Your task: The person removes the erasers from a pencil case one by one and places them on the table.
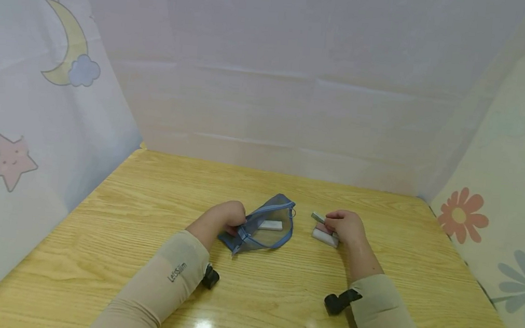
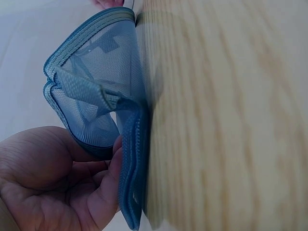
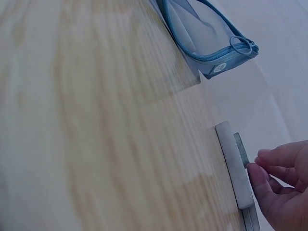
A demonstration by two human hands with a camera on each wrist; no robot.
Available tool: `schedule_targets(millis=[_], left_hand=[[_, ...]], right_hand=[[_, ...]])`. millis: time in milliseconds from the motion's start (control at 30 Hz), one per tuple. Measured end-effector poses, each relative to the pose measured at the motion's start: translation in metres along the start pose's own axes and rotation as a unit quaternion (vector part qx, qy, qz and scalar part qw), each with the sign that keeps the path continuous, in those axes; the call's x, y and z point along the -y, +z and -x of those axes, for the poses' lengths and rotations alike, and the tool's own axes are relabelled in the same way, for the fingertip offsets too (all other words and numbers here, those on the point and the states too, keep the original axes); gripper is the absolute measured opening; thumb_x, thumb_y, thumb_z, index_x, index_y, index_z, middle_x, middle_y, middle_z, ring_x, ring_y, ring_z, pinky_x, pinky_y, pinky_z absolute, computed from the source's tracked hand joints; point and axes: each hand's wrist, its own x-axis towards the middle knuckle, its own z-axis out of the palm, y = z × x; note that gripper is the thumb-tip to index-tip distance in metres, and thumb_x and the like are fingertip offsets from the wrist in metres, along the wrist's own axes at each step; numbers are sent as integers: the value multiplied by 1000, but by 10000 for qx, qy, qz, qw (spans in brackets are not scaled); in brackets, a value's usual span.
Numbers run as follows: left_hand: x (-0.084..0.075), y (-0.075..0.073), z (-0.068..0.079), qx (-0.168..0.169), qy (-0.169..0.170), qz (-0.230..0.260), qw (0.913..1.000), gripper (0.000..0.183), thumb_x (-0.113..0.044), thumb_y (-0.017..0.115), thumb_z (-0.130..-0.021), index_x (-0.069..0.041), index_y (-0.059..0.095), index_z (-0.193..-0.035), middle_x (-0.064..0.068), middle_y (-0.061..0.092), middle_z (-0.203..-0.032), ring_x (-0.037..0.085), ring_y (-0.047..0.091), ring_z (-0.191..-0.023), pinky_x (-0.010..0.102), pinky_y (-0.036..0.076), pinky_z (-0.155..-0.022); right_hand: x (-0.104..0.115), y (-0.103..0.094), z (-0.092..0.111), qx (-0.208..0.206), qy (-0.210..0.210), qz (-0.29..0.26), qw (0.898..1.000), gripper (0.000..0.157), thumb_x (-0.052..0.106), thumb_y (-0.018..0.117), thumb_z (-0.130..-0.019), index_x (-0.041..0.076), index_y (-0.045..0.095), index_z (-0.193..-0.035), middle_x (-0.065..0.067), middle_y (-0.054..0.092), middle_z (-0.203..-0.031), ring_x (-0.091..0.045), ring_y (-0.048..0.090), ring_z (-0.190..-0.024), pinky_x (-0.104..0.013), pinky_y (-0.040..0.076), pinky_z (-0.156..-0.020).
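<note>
My left hand (image 1: 229, 216) grips one end of a blue mesh zip pouch (image 2: 103, 67), thumb on one side and fingers on the other. The pouch lies on its side with its mouth gaping to the right. A white bar (image 1: 272, 225) shows within the mouth. Just right of the pouch, my right hand (image 1: 347, 225) pinches a small, thin grey-green bar (image 3: 241, 150) between thumb and fingertips. Beneath that hand lie a white block (image 1: 325, 237) and a pinkish piece (image 1: 323, 227). In the right wrist view, the white block (image 3: 234, 166) rests on the table.
A wood-grain table (image 1: 270, 295) spreads around both hands. Patterned sheets form a back wall (image 1: 288, 83) and side walls. A ring pull (image 3: 240, 45) hangs from the pouch's zip. Each forearm has a beige sleeve and a black wrist camera (image 1: 343, 302).
</note>
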Motion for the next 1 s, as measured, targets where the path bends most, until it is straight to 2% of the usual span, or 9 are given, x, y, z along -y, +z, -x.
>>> schedule_targets(millis=[167, 600, 767, 833, 1000], left_hand=[[1, 0, 0, -51, -7, 369, 9993, 17, 0, 47, -92, -2, 55, -77, 6, 49, -72, 16, 54, -60, 25, 54, -56], [1, 1, 1, -51, -38, 503, 9987, 13, 0, 48, -92, 0, 57, -83, 6, 50, -75, 17, 55, -62, 25, 54, -57], [1, 1, 2, -68, -52, 538, 9985, 12, 0, 48, -92, 0, 57, -85, 6, 50, -75, 17, 55, -62, 25, 54, -58], [0, 1, 2, -69, -59, 552, 9984, 12, 0, 48, -92, 0, 57, -85, 6, 50, -75, 17, 55, -62, 25, 54, -58], [-1, 0, 4, -27, -67, 611, 9981, 11, -1, 48, -92, 0, 57, -85, 6, 49, -76, 16, 54, -62, 25, 54, -59]], right_hand=[[0, 0, -1, 6, 72, -67, 10000, 27, 15, 55, -92, -1, 59, -114, -16, 63, -101, -17, 62, -83, -29, 52, -70], [10, -3, 5, 28, 3, -253, 9997, 29, 17, 53, -93, 0, 57, -117, -16, 60, -108, -22, 61, -93, -36, 51, -83], [20, 2, 11, 214, 45, -802, 9965, 31, 13, 56, -91, -2, 55, -118, -20, 58, -112, -25, 65, -90, -36, 51, -84], [24, 5, 14, 299, 26, -980, 9947, 33, 12, 57, -90, -4, 54, -119, -20, 58, -111, -24, 65, -89, -35, 52, -82], [30, 13, 17, 313, -231, -834, 9958, 32, 14, 60, -89, -3, 57, -116, -13, 60, -105, -15, 63, -87, -29, 53, -78]])
